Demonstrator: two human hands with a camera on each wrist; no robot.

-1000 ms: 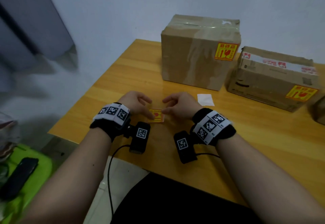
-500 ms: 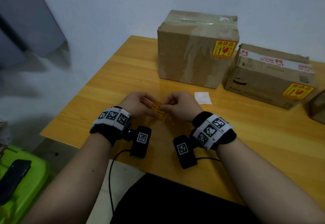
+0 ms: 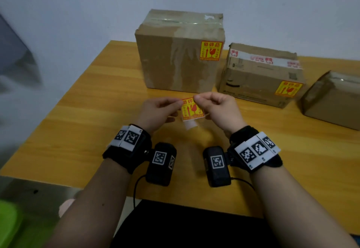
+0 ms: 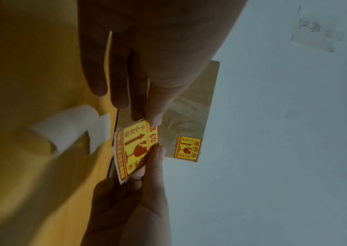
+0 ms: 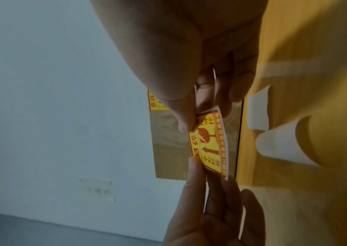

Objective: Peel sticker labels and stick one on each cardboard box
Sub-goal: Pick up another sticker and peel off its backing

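Hands pinch sticker | boxes behind | backing scraps, possibly curled

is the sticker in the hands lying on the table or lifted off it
Lifted. The sticker is pinched at its top edge between the left hand and right hand, hanging above the table.

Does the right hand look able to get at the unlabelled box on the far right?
Probably yes: the unlabelled box sits on the right hand's side with bare table between, though that hand pinches a sticker.
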